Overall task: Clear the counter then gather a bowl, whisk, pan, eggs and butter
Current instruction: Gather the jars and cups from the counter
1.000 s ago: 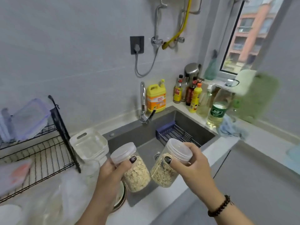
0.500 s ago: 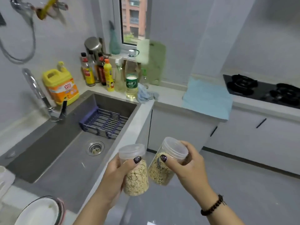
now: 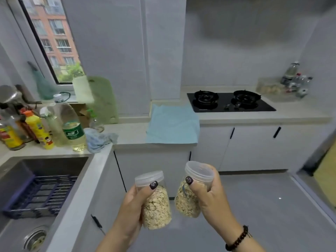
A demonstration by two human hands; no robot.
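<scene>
Left hand: fingers curled around the left jar of oats, held upright.
Right hand: grips the right jar of oats, tilted.
Jars: held in the air just beside each other, over the floor, off the bench.
Bench: blue cloth, bottles, hob.

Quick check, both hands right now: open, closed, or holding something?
Left hand: grips the left oat jar.
Right hand: grips the right oat jar.
</scene>
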